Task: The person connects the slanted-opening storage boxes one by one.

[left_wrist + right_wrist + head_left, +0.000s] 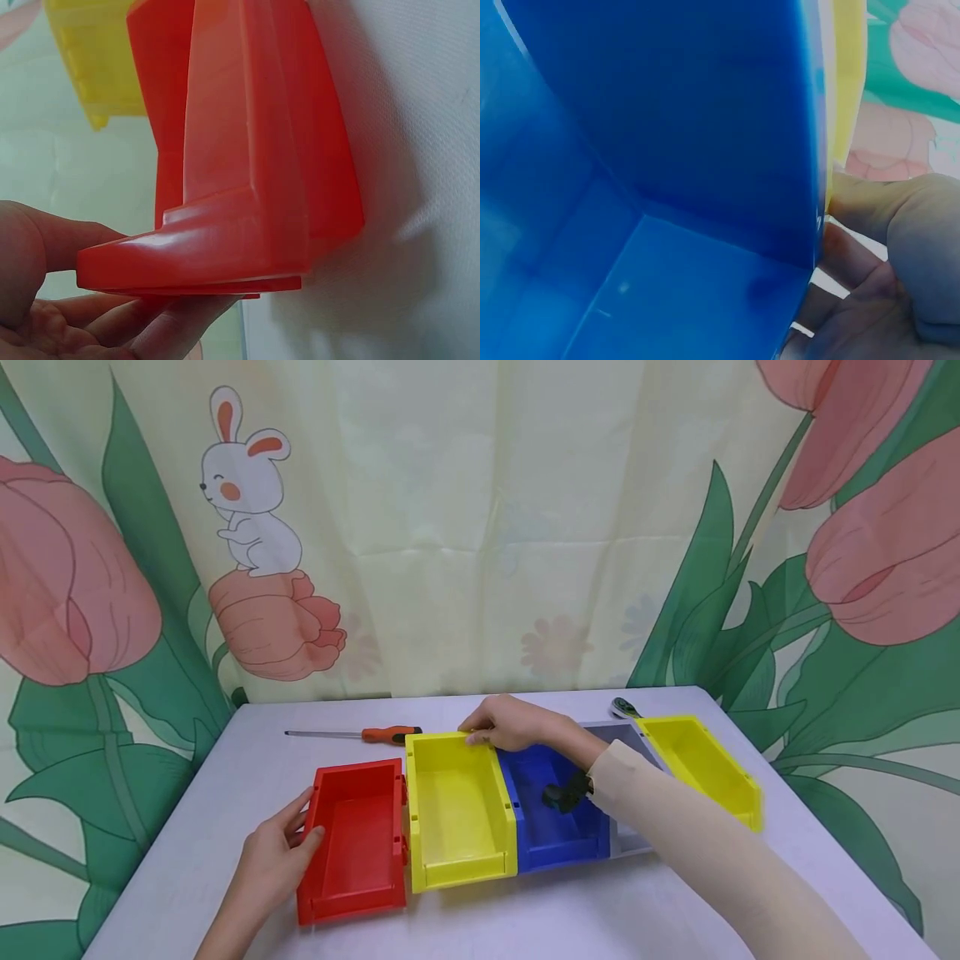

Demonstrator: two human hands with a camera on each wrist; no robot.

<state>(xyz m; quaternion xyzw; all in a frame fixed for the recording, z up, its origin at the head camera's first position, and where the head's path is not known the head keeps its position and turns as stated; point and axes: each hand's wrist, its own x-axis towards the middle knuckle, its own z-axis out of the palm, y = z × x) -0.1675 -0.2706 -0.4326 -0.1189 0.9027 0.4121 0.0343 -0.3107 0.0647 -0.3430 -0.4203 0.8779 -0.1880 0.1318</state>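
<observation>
My left hand (273,860) grips the left wall of a red plastic bin (358,839), thumb over the rim and fingers outside. In the left wrist view, that red bin (217,150) is tilted up off the white surface. Close to its right side is a yellow bin (457,806). At the back of this yellow bin, near its right corner, my right hand (513,722) pinches the rim. A blue bin (536,827) sits against the yellow one, partly covered by my right forearm. In the right wrist view, my thumb and fingers (851,199) hold the edge beside the blue wall.
Right of the blue bin stands a grey bin (626,839), mostly behind the sleeve. Another yellow bin (697,760) lies angled at the far right. An orange-handled screwdriver (386,734) lies behind the bins, and a ratchet wrench (624,708) lies at the back right. A printed curtain (450,527) hangs behind the table.
</observation>
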